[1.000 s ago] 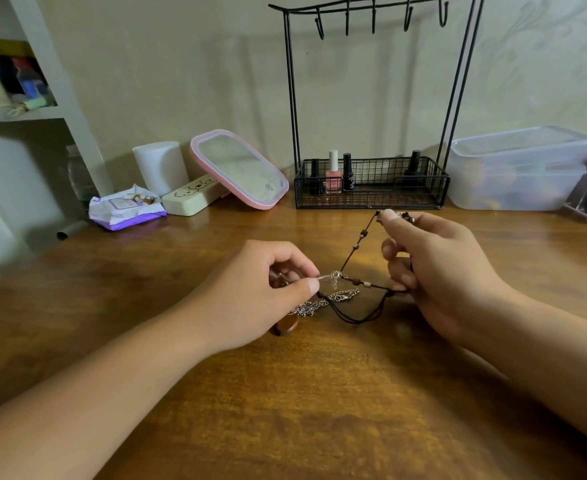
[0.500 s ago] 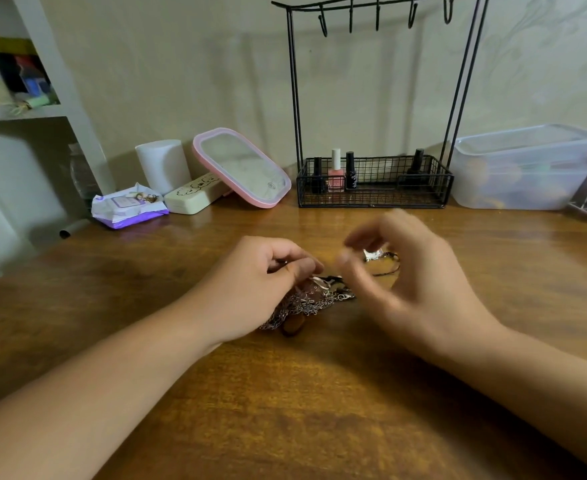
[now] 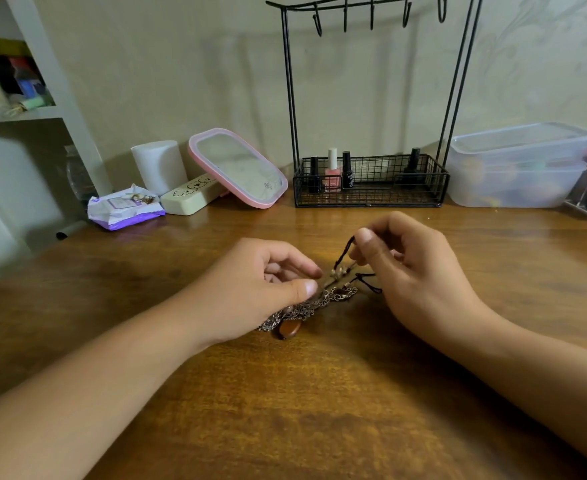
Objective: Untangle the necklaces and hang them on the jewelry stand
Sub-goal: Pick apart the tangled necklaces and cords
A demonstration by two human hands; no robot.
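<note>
A tangle of necklaces lies on the wooden table (image 3: 320,410) between my hands: a silver chain (image 3: 333,297) with a brown oval pendant (image 3: 289,329), and a dark beaded cord (image 3: 342,258). My left hand (image 3: 261,289) pinches the silver chain at the knot with thumb and forefinger. My right hand (image 3: 413,271) pinches the dark cord and lifts a short stretch of it off the table. The black wire jewelry stand (image 3: 290,98) rises at the back, its hooks bare.
The stand's basket holds nail polish bottles (image 3: 332,171). Left of it lean a pink-framed mirror (image 3: 240,168), a cream case (image 3: 191,199), a white roll (image 3: 160,166) and a wipes pack (image 3: 124,211). A clear plastic box (image 3: 517,168) sits at the right. White shelves stand far left.
One second ago my right hand held the cord stretched high. It let go, swung left across the tangle, and now pinches the cord again closer to the knot. The left hand stayed put.
</note>
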